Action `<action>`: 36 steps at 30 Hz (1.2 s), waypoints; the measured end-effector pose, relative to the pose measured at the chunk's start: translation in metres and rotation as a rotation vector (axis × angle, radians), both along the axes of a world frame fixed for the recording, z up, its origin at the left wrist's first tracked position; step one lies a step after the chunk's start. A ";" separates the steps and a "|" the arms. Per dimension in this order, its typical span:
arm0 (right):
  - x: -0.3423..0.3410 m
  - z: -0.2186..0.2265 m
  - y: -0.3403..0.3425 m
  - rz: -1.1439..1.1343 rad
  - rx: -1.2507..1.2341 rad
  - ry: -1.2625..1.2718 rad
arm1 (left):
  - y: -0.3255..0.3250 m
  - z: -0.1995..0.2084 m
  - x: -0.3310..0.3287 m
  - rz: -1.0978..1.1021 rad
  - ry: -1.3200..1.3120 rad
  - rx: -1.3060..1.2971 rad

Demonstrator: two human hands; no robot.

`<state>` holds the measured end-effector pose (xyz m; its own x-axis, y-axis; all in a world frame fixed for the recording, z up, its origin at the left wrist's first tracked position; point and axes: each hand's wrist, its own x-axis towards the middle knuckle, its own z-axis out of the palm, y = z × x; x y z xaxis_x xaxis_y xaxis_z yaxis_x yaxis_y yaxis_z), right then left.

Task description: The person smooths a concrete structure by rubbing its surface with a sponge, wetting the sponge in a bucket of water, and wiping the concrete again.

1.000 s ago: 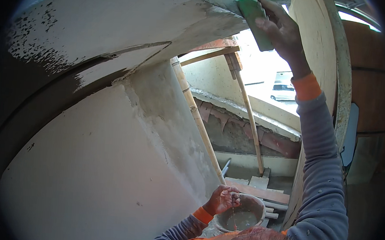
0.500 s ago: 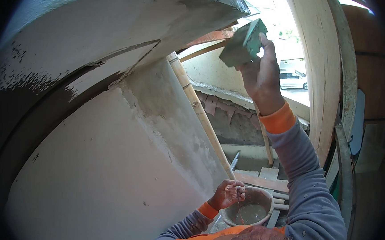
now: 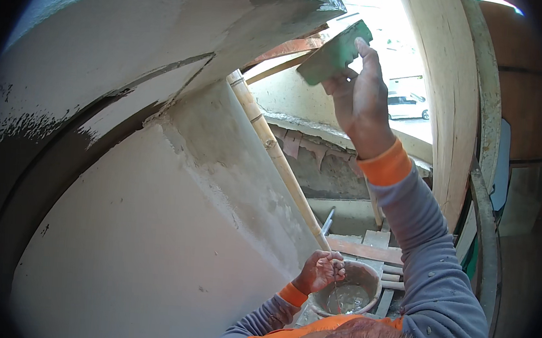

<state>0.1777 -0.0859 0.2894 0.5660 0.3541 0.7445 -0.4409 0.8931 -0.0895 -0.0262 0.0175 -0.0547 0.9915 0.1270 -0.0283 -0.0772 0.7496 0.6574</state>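
Observation:
Raised at the upper right, my right hand (image 3: 368,103) is closed on a green rectangular block (image 3: 335,54), thumb on its near side. The block is tilted and apart from the edge of the grey plastered overhang (image 3: 256,26). Low down, my left hand (image 3: 321,272) has its fingers curled in beside a round bucket (image 3: 367,275). A thin cord or wire (image 3: 336,293) runs down from those fingers toward the bucket, and its lower end is hard to make out. Greyish liquid lies in the bucket.
A pale wall (image 3: 148,223) with damp grey patches fills the left. A bamboo pole (image 3: 278,157) leans along it. Planks (image 3: 369,252) lie around the bucket. On the right stand a thick wooden post (image 3: 443,93) and a curved metal frame (image 3: 484,215). A white vehicle (image 3: 407,107) shows outside.
My right hand has moved slightly left with the green block, and the block has turned so it looks thinner. My left hand stays by the bucket, where the liquid now looks rippled.

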 end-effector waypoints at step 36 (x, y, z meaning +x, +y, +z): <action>0.138 0.078 -0.034 -0.864 0.041 -0.668 | 0.002 -0.002 0.006 -0.019 -0.025 0.008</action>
